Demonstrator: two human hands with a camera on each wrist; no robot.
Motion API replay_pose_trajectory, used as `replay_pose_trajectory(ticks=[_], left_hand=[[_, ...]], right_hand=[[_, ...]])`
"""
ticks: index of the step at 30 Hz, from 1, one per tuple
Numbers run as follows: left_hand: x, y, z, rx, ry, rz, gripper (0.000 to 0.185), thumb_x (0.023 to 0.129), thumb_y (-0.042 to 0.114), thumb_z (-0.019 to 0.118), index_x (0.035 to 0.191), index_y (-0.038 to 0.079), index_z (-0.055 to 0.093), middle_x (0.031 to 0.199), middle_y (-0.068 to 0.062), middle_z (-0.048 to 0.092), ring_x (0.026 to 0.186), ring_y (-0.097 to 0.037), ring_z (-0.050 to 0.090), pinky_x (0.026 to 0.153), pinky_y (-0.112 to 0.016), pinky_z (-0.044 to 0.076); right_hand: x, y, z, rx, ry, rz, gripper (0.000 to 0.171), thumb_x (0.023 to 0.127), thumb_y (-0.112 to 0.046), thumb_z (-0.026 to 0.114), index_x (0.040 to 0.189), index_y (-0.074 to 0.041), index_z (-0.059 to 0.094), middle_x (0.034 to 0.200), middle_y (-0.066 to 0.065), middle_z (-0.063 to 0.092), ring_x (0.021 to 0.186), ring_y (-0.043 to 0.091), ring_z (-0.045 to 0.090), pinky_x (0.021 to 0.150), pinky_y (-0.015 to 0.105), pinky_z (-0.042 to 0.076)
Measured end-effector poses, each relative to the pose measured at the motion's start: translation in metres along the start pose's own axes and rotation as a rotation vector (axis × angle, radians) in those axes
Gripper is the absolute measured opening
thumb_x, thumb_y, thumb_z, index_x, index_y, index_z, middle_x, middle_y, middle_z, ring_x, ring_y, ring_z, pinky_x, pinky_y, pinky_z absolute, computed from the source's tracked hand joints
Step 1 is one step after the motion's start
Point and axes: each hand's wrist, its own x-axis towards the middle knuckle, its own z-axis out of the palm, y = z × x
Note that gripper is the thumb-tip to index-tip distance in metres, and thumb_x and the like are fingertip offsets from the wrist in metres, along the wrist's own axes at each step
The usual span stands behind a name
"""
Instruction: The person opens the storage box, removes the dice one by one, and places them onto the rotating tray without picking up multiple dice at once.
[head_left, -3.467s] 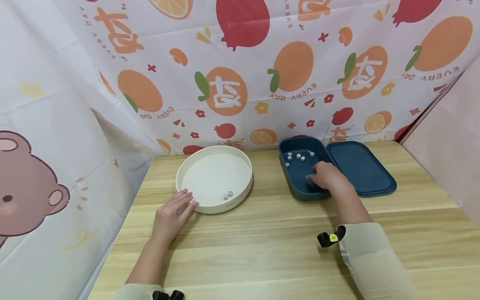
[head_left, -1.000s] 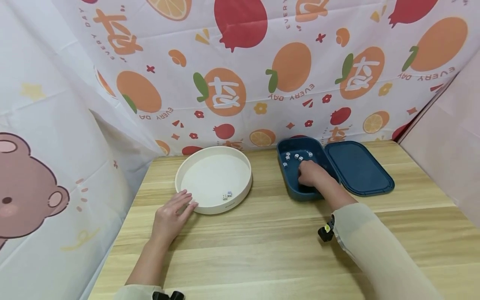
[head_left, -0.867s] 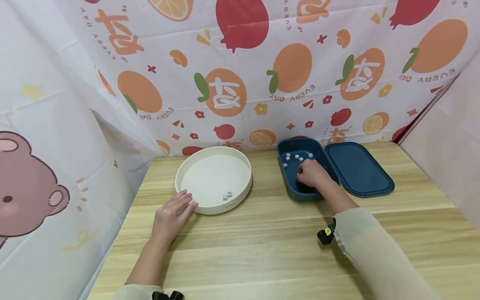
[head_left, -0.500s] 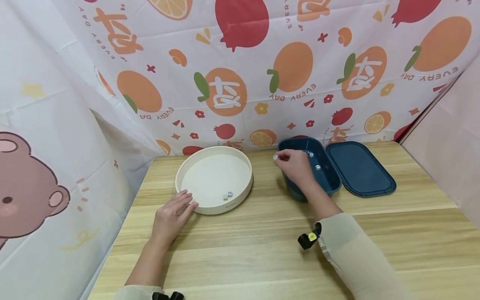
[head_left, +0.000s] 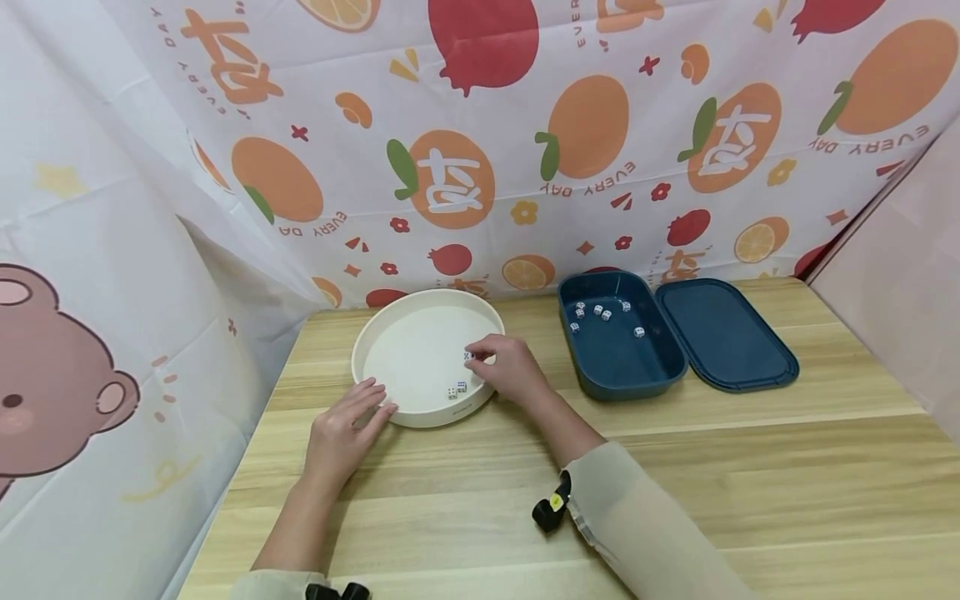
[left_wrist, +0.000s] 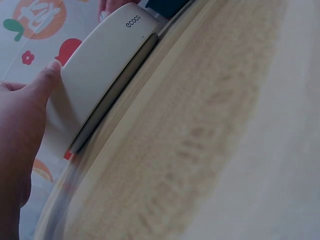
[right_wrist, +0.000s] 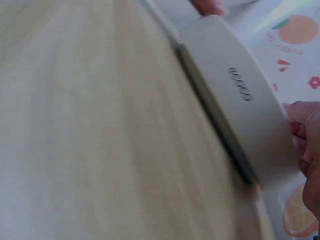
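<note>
My left hand (head_left: 341, 433) rests at the near-left rim of a round cream tray (head_left: 405, 408), fingers loosely extended. In the left wrist view, the thumb of that hand lies against the tray's outer wall (left_wrist: 95, 65). Over the tray's right side, my right hand (head_left: 510, 367) pinches a small white die (head_left: 468, 356) between thumb and fingers. Below it, two dice sit side by side on the tray floor near the front: a white die (head_left: 452, 393) and a die with blue pips (head_left: 461, 387). In the right wrist view, the right hand (right_wrist: 307, 135) is partly cut off beside the tray wall.
A dark blue rectangular box (head_left: 622, 367) to the right holds several white dice, among them a die (head_left: 639, 332) lying apart from the others. Its blue lid (head_left: 727, 333) lies flat beside it. A fruit-print cloth (head_left: 517, 167) hangs behind the wooden table (head_left: 450, 517).
My right hand has reached into the blue box, picked up a die and carried it left over the cream tray. The left hand has stayed at the rim.
</note>
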Motion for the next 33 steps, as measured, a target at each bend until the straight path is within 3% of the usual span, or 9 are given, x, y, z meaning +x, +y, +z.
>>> replay_pose_trajectory(ticks=[6, 13, 17, 27, 33], left_hand=[[0.001, -0.001, -0.001, -0.007, 0.01, 0.013, 0.028, 0.07, 0.012, 0.087, 0.094, 0.0, 0.077, 0.1, -0.013, 0.076, 0.105, -0.032, 0.07, 0.108, -0.011, 0.041], [0.001, -0.002, -0.001, -0.007, 0.007, 0.01, 0.028, 0.07, 0.011, 0.087, 0.094, 0.0, 0.077, 0.099, -0.012, 0.076, 0.105, -0.032, 0.07, 0.108, -0.011, 0.041], [0.001, -0.002, -0.001, -0.01, 0.005, 0.003, 0.028, 0.071, 0.011, 0.087, 0.095, 0.0, 0.077, 0.099, -0.012, 0.076, 0.106, -0.032, 0.07, 0.108, -0.011, 0.041], [0.001, -0.002, 0.001, -0.01, 0.003, 0.001, 0.028, 0.071, 0.011, 0.086, 0.095, 0.0, 0.077, 0.1, -0.013, 0.076, 0.106, -0.033, 0.07, 0.108, -0.011, 0.04], [0.001, 0.0, 0.001, -0.01, 0.01, 0.007, 0.028, 0.071, 0.011, 0.086, 0.095, 0.0, 0.077, 0.1, -0.013, 0.076, 0.105, -0.032, 0.07, 0.108, -0.011, 0.041]], right_hand=[[0.01, -0.004, 0.012, -0.211, -0.107, 0.049, 0.017, 0.087, -0.017, 0.074, 0.103, -0.012, 0.078, 0.09, -0.002, 0.073, 0.081, 0.008, 0.062, 0.076, 0.021, 0.057], [0.023, -0.017, 0.013, -0.4, -0.25, 0.118, 0.01, 0.085, -0.012, 0.069, 0.087, -0.015, 0.078, 0.083, -0.007, 0.072, 0.081, 0.012, 0.059, 0.093, 0.032, 0.048], [0.027, -0.021, 0.013, -0.502, -0.309, 0.132, 0.012, 0.081, -0.01, 0.068, 0.075, -0.017, 0.075, 0.073, -0.009, 0.069, 0.075, 0.013, 0.059, 0.094, 0.035, 0.046], [0.035, -0.027, 0.014, -0.56, -0.465, 0.239, 0.014, 0.079, -0.008, 0.069, 0.067, -0.016, 0.067, 0.067, -0.005, 0.065, 0.069, 0.017, 0.057, 0.087, 0.035, 0.042], [0.034, -0.026, 0.007, -0.509, -0.467, 0.22, 0.004, 0.077, -0.011, 0.075, 0.081, -0.011, 0.075, 0.081, -0.003, 0.071, 0.08, 0.017, 0.061, 0.093, 0.035, 0.046]])
